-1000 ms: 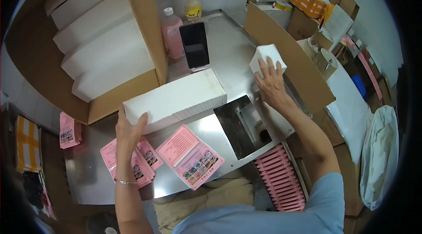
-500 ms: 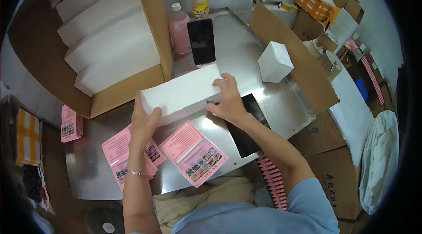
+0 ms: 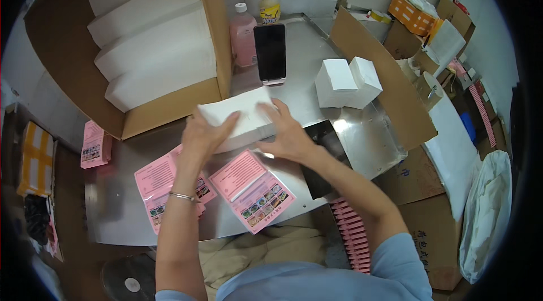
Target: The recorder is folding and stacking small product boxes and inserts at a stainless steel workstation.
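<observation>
A long stack of white folded paper tissues (image 3: 240, 110) lies on the metal table in front of me. My left hand (image 3: 205, 134) grips its left end, thumb on top. My right hand (image 3: 287, 134) is closed round the right end, fingers over the top and thumb low at the front, slightly blurred. Just beyond and right of it, two shorter white tissue blocks stand side by side, a nearer block (image 3: 335, 85) and a farther one (image 3: 366, 81). Pink printed packets lie close by: one packet (image 3: 251, 191) in front of the stack, others (image 3: 155, 179) partly under my left forearm.
An open carton (image 3: 169, 106) with several long white stacks stands at the left. Behind are a propped phone (image 3: 270, 52), a pink-liquid bottle (image 3: 243, 35) and a yellow-capped bottle (image 3: 270, 7). A black plate (image 3: 328, 157) and a cardboard flap (image 3: 384, 83) lie right.
A second white block now stands beside the first on the right, and the stack between my hands is shorter. My left hand has moved right along with it; my view has shifted slightly.
</observation>
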The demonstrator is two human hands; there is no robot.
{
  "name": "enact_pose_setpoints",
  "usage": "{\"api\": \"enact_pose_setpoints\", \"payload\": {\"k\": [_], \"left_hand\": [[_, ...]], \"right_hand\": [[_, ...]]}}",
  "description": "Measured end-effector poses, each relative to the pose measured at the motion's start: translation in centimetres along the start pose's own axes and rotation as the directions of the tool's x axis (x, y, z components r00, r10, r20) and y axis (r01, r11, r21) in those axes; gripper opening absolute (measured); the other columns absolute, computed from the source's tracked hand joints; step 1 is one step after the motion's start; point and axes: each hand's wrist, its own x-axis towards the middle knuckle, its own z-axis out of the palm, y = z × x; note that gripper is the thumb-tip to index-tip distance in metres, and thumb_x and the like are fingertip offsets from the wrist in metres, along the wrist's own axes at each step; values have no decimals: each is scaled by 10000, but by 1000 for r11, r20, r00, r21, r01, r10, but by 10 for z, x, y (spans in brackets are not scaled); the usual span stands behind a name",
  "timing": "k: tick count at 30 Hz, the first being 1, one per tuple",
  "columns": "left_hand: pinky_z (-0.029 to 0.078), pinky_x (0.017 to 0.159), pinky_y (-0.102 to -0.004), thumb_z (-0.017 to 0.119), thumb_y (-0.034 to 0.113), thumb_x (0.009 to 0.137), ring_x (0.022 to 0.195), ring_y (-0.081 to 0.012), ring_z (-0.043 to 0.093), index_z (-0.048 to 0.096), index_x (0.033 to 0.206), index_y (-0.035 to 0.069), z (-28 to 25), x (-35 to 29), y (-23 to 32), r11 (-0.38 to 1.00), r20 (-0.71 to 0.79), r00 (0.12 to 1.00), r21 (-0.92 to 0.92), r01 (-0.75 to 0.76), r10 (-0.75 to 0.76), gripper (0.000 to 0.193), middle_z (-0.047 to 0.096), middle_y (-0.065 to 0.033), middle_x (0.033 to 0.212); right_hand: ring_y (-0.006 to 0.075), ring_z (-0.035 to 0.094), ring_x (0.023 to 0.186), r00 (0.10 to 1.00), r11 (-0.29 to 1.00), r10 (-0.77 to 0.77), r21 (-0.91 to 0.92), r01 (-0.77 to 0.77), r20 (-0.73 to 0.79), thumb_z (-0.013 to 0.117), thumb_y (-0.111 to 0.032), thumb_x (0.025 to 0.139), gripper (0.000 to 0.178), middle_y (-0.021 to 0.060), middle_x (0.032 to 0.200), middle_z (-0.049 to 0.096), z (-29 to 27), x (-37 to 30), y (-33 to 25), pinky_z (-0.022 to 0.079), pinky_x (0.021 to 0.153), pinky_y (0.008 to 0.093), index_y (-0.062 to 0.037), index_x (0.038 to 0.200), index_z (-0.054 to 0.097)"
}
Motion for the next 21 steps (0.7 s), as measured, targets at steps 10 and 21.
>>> {"api": "enact_pose_setpoints", "payload": {"k": [10, 21], "left_hand": [[482, 1035, -476, 791, 617, 687, 1245, -461, 554, 202, 1520, -76, -1, 0, 6, 971, 201, 980, 235, -48, 0, 1234, 511, -308, 1367], [549, 875, -414, 708, 364, 776, 966, -319, 701, 546, 1285, -29, -7, 19, 22, 933, 397, 894, -356, -60, 209, 664, 705, -192, 1073]], "right_hand": [[506, 484, 1162, 906, 958, -154, -284, 39, -395, 786, -112, 608, 559, 318, 1307, 440, -2, 7, 18, 419, 1011, 554, -6, 1101, 544], [345, 565, 1198, 742, 812, -356, -581, -56, -569, 759, -183, 681, 462, 209, 1232, 593, -104, -10, 36, 414, 990, 467, -80, 1128, 709]]}}
